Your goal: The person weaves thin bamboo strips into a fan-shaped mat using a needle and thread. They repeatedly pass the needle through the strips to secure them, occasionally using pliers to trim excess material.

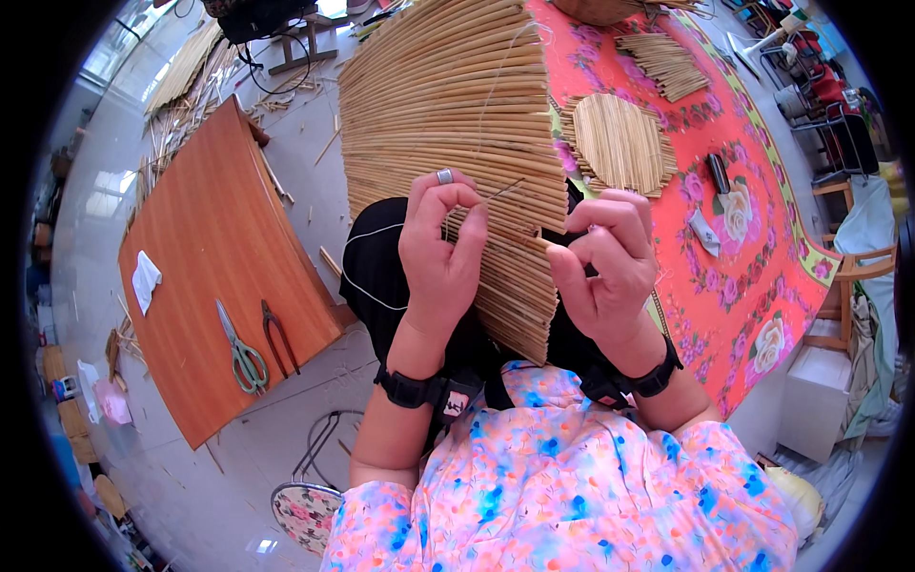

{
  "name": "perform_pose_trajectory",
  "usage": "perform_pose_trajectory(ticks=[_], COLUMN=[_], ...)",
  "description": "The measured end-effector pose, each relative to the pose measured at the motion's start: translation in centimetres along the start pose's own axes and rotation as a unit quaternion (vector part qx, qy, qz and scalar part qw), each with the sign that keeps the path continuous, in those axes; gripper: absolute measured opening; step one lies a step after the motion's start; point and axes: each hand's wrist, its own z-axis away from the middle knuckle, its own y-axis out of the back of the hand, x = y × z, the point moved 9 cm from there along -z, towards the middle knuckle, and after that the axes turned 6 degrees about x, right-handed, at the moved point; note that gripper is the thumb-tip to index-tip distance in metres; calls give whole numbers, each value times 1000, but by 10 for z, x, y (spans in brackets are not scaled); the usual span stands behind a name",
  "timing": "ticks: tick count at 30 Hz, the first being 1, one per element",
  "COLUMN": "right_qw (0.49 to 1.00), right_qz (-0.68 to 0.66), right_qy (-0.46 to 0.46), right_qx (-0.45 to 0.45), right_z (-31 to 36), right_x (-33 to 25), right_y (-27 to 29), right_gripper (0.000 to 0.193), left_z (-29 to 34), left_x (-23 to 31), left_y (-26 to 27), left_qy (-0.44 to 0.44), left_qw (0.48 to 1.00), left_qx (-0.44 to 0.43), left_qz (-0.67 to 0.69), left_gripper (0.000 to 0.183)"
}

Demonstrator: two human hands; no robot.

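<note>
The stalk mat (438, 114) is lying over black trousers (375, 264) while the left hand (440, 238) is pinching an apparent needle (505, 190) above it and the right hand (610, 262) is seemingly gripping its right edge, which is probably needing steady, even support.

The left forearm (389, 429) and right forearm (675, 410) are reaching forward. The left hand (438, 248) is pinching thumb toward bent index finger; the right hand (615, 272) is curling its fingers, thumb pointing inward.
</note>
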Motion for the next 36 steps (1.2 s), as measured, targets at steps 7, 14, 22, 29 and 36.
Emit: perform_pose_trajectory(ticks=[7,14,22,29,36], right_qw=[995,994,994,995,996], right_qz=[95,112,102,97,90], right_qy=[-23,8,2,5,2], right_qx=[8,-18,-29,-23,-22], right_z=[4,7,8,7,7], right_x=[5,7,10,12,13], right_y=[-12,-27,-31,-33,-33], right_gripper=[25,32,30,30,30], left_z=[5,5,4,3,3], left_x=[-32,-34,-34,-32,-32], left_y=[-10,-12,-15,-16,-16], left_qy=[97,99,95,86,90], left_qw=[990,989,990,991,989], left_qx=[-34,-47,-60,-64,-67], left_qz=[94,97,91,86,91], left_gripper=[5,6,8,7,7])
